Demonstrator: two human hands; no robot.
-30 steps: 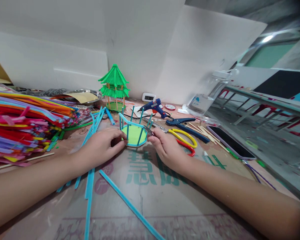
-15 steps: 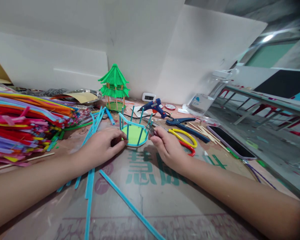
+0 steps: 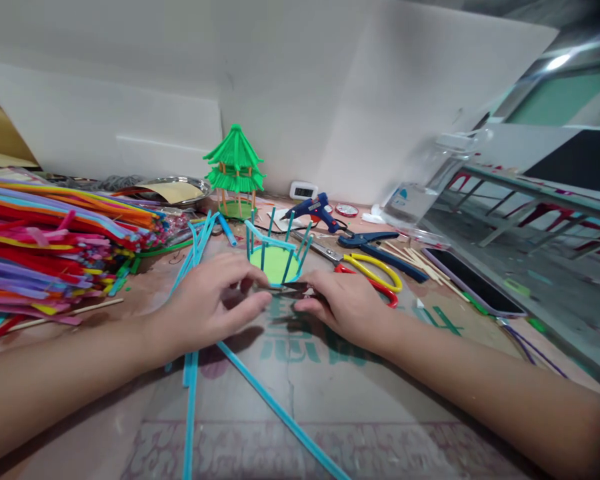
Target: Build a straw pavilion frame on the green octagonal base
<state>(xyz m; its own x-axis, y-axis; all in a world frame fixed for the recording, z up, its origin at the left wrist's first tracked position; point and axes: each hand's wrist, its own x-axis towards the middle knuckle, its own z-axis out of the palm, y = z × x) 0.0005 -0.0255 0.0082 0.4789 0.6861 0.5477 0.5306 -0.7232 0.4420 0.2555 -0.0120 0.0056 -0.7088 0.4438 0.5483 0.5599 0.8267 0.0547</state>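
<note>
Both hands have drawn back toward the near side and met. The left hand [image 3: 215, 300] has let go of the base it was steadying, and the right hand [image 3: 347, 303] has brought the small dark metal hand tool [image 3: 289, 288] away from the posts. That tool now lies level between the two hands, just near of the green card disc ringed with upright light-blue sticks [image 3: 276, 257]. It may be snips or tweezers; it is too blurred to tell.

The right fingers are closed around the tool's right end. The left fingers curl inward, thumb and fingertips meeting at its left end, seemingly pinching it. The disc-and-stick frame stands on the cardboard-covered counter [image 3: 300, 407] with no hand on it, so the handling now looks centred on the tool rather than the posts.

Loose long light-blue sticks [image 3: 280, 413] lie under and near the left wrist. On the far left is a heap of many-coloured pipe cleaners [image 3: 45, 247]. Beyond the frame stands a finished green pagoda model [image 3: 235, 170]. To the right lie a blue glue gun [image 3: 313, 212], yellow-and-red-handled scissors [image 3: 373, 273] and a dark phone [image 3: 473, 283].
</note>
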